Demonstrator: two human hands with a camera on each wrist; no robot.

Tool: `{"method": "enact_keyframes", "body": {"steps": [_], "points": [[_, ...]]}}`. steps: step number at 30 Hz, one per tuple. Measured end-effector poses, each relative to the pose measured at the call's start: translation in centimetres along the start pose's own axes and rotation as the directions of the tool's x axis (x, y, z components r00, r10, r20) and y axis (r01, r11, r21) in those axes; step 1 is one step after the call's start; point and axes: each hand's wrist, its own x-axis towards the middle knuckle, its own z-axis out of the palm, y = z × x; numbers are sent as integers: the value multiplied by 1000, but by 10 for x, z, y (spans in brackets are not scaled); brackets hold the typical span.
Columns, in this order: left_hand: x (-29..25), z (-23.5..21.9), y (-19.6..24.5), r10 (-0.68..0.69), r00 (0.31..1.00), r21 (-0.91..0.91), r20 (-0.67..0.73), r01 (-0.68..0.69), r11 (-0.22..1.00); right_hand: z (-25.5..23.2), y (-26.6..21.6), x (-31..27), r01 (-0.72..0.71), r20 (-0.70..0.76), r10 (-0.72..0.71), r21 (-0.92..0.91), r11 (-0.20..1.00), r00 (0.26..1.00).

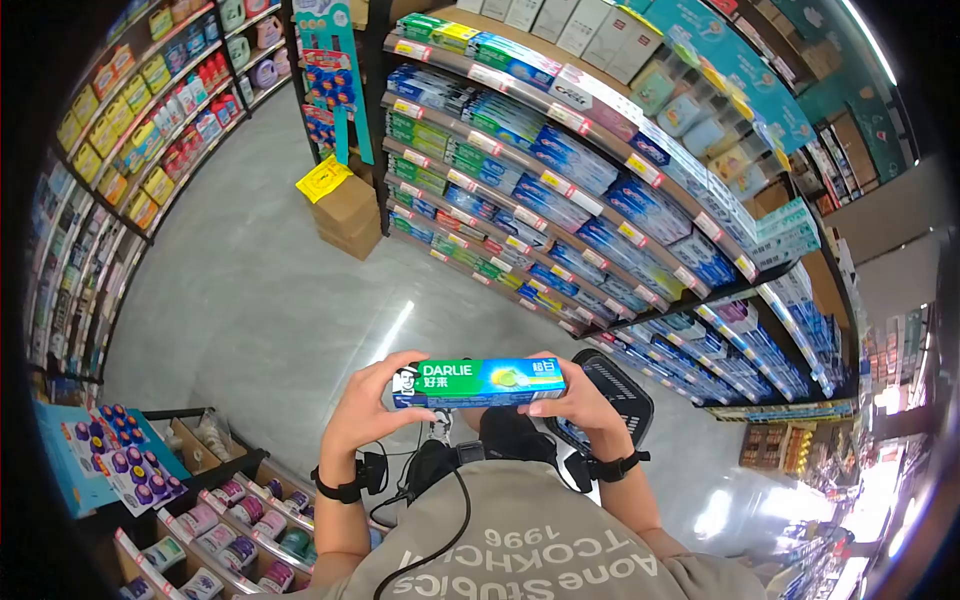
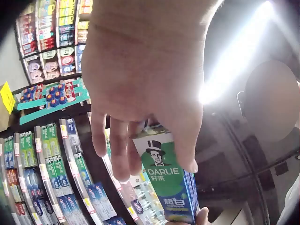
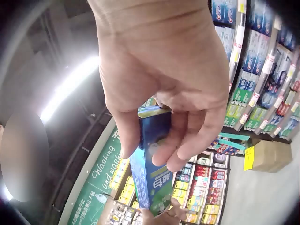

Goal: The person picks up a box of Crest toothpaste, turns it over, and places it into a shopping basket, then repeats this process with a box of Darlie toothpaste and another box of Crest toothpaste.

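A green and blue DARLIE toothpaste box (image 1: 478, 380) is held level in front of the person's body, its printed front facing up toward the head camera. My left hand (image 1: 362, 408) grips the end with the hat-wearing figure, thumb along the near edge and fingers on the far side. At the blue end, my right hand (image 1: 588, 398) pinches the box between thumb and fingers. In the left wrist view the toothpaste box (image 2: 164, 176) runs away from the left hand (image 2: 145, 70). The right wrist view shows the right hand (image 3: 161, 65) around its blue end.
A tall shelf of toothpaste boxes (image 1: 580, 160) stands ahead and to the right. Under the right forearm is a black basket (image 1: 625, 385). A cardboard carton (image 1: 345, 215) with a yellow sign sits on the grey floor (image 1: 240, 290). Shelves with bottles (image 1: 235, 530) lie at the near left.
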Motion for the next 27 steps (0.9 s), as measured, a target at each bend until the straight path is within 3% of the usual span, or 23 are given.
{"method": "enact_keyframes", "body": {"steps": [4,7,9,14,20,23,27], "points": [[9,15,0,87,995,44,56,-90,995,-8,22,-18,6,-87,-9,-29,1000,996],[3,31,1,78,995,47,60,-81,996,-7,24,-24,80,-109,-93,-121,989,990],[-3,37,0,47,998,27,38,-48,998,-5,21,-24,26,-115,-36,-92,995,993],[-7,49,-11,44,998,-142,-34,-48,989,11,7,-15,113,-140,-110,15,994,984],[5,37,1,117,987,-165,-110,-134,977,14,9,-13,254,-144,-300,-272,928,943],[22,48,6,141,973,-134,-180,-166,977,4,16,-19,309,-102,-431,-553,774,897],[34,59,13,140,973,-84,-181,-157,984,0,11,-30,321,-161,-441,-478,817,883]]}}
